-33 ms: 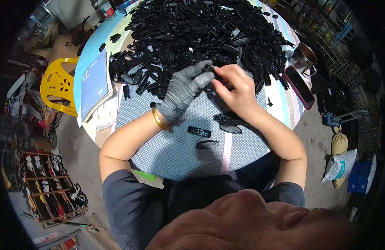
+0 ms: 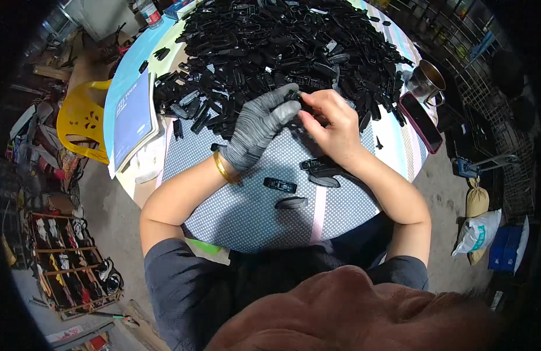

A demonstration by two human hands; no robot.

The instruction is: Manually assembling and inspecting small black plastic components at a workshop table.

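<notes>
My left hand [image 2: 256, 126], in a grey striped glove, pinches a small black plastic part [image 2: 292, 93] between thumb and fingers. Bare, my right hand [image 2: 336, 126] meets it at the fingertips, thumb and index finger closed at the part's right end. Exactly what sits in the right fingertips is hidden. Both hands are raised at the near edge of a large heap of black plastic parts [image 2: 270, 41]. Below them on the dotted tablecloth [image 2: 241, 216] lie a black slotted piece [image 2: 280, 185], a smooth curved piece [image 2: 291, 203] and a few more pieces [image 2: 324, 181] by my right wrist.
A blue-covered booklet [image 2: 133, 120] lies at the table's left edge, beside a yellow plastic chair [image 2: 80, 123]. On the right are a metal mug [image 2: 425, 81] and a phone [image 2: 421, 123]. A bottle [image 2: 149, 13] stands far left. Sacks [image 2: 478, 231] rest on the floor at right.
My hands and the part have hardly moved. A blurred brown shape now shows behind the top of the yellow chair.
</notes>
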